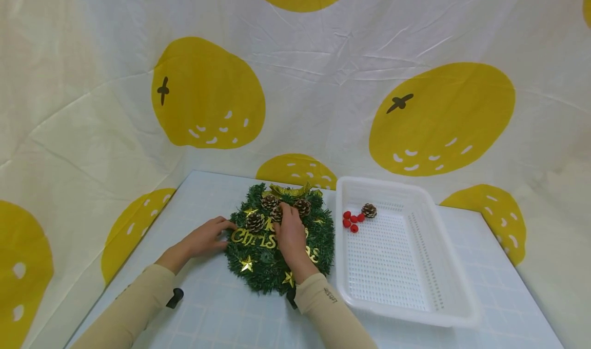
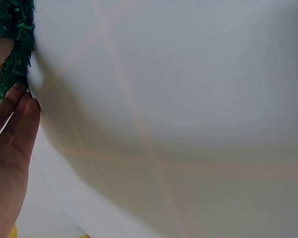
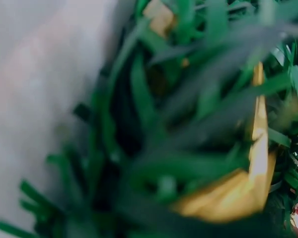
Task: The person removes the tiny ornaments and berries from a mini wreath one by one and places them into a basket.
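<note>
A green tinsel Christmas wreath (image 1: 265,274) with gold "Christmas" lettering and gold stars lies on the table. My left hand (image 1: 208,238) touches its left edge; in the left wrist view, that hand's fingers (image 2: 25,119) reach the green tinsel (image 2: 20,44) with the thumb apart from them. Over the upper middle of the wreath, my right hand (image 1: 292,236) pinches a pine cone (image 1: 276,214), partly hidden by its fingers. Other pine cones (image 1: 255,221) sit close around it. The right wrist view is filled with blurred tinsel (image 3: 149,163) and a gold star (image 3: 233,193).
Right beside the wreath stands a white plastic basket (image 1: 408,314). Inside it are several red berries (image 1: 354,228) and one pine cone (image 1: 369,210). A gold bow (image 1: 291,191) tops the wreath. Patterned cloth (image 1: 318,108) hangs behind the table.
</note>
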`<action>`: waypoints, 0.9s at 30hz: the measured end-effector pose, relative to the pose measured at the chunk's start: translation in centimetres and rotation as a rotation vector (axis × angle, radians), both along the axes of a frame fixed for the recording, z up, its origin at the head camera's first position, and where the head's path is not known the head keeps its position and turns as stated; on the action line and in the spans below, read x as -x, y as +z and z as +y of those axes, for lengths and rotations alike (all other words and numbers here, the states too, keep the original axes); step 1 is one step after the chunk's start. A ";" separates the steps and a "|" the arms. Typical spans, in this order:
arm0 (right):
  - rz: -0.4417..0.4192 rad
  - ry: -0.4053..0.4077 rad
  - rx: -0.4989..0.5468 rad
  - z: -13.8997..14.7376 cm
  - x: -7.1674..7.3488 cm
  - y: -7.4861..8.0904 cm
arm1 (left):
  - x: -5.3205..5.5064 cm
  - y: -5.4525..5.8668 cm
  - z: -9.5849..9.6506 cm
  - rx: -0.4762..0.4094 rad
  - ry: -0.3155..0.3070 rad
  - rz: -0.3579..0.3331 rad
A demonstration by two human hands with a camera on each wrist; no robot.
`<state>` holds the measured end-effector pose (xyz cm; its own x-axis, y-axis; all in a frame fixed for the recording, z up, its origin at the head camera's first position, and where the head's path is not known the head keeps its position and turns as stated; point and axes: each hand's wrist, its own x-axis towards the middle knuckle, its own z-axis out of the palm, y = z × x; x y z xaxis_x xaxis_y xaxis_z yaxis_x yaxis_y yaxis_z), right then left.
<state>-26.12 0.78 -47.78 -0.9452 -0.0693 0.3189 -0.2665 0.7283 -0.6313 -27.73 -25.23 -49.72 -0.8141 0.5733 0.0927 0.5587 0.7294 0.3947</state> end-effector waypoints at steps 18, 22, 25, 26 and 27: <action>0.004 -0.033 0.054 0.0 0.0 -0.1 | -0.3 0.3 0.3 0.001 0.008 0.009; 0.018 -0.024 0.078 -0.1 -0.1 0.1 | -0.4 0.4 0.3 -0.003 0.009 0.003; 0.051 -0.013 0.085 -0.2 -0.3 0.3 | -0.3 0.4 0.3 -0.002 0.011 0.003; 0.060 -0.008 0.084 -0.2 -0.4 0.3 | -0.2 0.4 0.3 -0.001 0.011 0.003; 0.069 -0.003 0.083 -0.2 -0.5 0.4 | -0.2 0.3 0.4 0.000 0.012 0.004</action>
